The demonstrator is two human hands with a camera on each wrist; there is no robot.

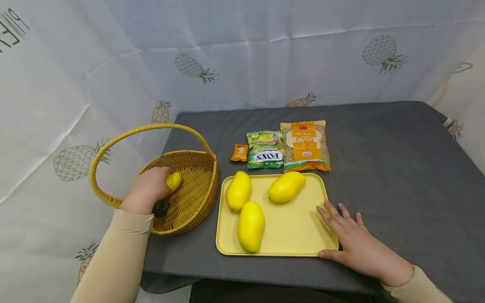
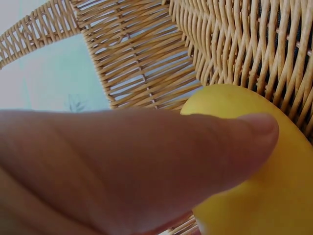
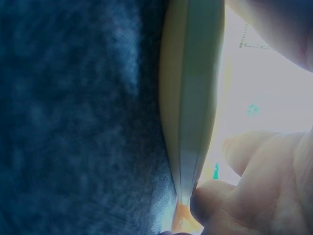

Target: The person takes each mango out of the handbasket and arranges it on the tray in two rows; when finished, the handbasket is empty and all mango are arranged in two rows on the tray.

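Inside the wicker basket [image 1: 197, 198] my left hand [image 1: 149, 187] grips a yellow mango [image 1: 174, 181]. The left wrist view shows the thumb laid across the mango [image 2: 254, 196], close to the woven wall [image 2: 225, 44]. At the right rim of a pale yellow tray [image 1: 291, 229] rests my right hand [image 1: 354, 244], fingers spread and fairly straight, touching the edge. Three more mangoes lie on the tray: one at upper left [image 1: 238, 191], another at lower left [image 1: 251, 227], a third at the top [image 1: 286, 187]. The right wrist view shows the tray's side [image 3: 195, 88] beside the fingers.
Behind the tray lie a small orange packet [image 1: 239, 152], a green FOX'S bag [image 1: 266, 149] and a larger orange and clear bag [image 1: 305, 146]. The basket's tall handle [image 1: 151, 127] arches over the left forearm. A dark grey cloth [image 1: 398, 168] covers the table.
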